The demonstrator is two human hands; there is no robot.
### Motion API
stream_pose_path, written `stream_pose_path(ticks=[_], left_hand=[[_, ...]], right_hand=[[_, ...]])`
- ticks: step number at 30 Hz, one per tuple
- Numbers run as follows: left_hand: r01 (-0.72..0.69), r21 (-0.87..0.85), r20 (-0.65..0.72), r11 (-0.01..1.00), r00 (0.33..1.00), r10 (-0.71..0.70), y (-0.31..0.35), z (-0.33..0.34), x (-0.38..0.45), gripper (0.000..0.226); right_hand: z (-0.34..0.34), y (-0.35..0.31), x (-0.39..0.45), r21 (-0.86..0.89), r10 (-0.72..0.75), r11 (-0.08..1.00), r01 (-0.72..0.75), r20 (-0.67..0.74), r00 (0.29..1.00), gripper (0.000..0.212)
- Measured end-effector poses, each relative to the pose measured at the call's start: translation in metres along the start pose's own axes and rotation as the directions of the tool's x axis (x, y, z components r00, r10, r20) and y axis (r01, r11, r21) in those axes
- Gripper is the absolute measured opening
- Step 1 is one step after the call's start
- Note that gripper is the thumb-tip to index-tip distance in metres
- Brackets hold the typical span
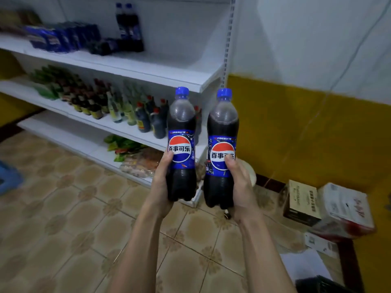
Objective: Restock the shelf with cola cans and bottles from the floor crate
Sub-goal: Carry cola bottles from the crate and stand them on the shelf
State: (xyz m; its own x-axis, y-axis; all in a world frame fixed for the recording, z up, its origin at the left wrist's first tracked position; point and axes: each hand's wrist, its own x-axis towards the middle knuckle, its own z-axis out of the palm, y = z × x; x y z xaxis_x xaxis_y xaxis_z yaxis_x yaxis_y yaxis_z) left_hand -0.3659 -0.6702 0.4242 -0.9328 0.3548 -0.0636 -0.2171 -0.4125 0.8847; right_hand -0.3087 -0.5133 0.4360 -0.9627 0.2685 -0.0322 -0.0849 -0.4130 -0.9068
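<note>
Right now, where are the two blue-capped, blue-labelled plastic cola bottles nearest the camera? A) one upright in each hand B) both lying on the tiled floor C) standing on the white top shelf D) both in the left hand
A: the left hand grips one blue-capped cola bottle low on its body and the right hand grips the other blue-capped cola bottle, both upright in front of the white shelf unit.
</note>
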Motion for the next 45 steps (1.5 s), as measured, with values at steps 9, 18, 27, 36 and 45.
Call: stream_pose_path(ticks=[9, 18, 27, 36, 45], left_hand=[[-0.062, 0.033, -0.246, 0.997, 0.967, 0.069, 0.049, -0.125, 0.013, 0.104], [-0.158, 0.018, -0.329, 0.987, 0.932, 0.155, 0.09, -0.173, 0.1, 0.081], [-0.237, 0.072, -0.496, 0.969, 0.834, 0.241, 0.144, -0.205, 0.2, 0.061], [-0.267, 0.049, -0.491, 0.963, 0.833, 0.256, 0.177, -0.287, 0.272, 0.074], [-0.252, 0.053, -0.228, 0.966, 0.939, 0.257, 0.249, -0.391, 0.391, 0.102]], right_hand=[[0.117, 0.07, 0.065, 0.032, 0.155, 0.986, -0.166, 0.214, 0.964, 0.05], [0.182, 0.103, 0.193, 0.025, 0.198, 0.974, -0.226, 0.397, 0.896, 0.064], [0.246, 0.103, 0.324, 0.032, 0.23, 0.957, -0.287, 0.515, 0.826, 0.073], [0.316, 0.137, 0.404, -0.011, 0.238, 0.959, -0.284, 0.578, 0.78, 0.08], [0.408, 0.16, 0.501, 0.034, 0.136, 0.986, -0.165, 0.423, 0.896, 0.058]])
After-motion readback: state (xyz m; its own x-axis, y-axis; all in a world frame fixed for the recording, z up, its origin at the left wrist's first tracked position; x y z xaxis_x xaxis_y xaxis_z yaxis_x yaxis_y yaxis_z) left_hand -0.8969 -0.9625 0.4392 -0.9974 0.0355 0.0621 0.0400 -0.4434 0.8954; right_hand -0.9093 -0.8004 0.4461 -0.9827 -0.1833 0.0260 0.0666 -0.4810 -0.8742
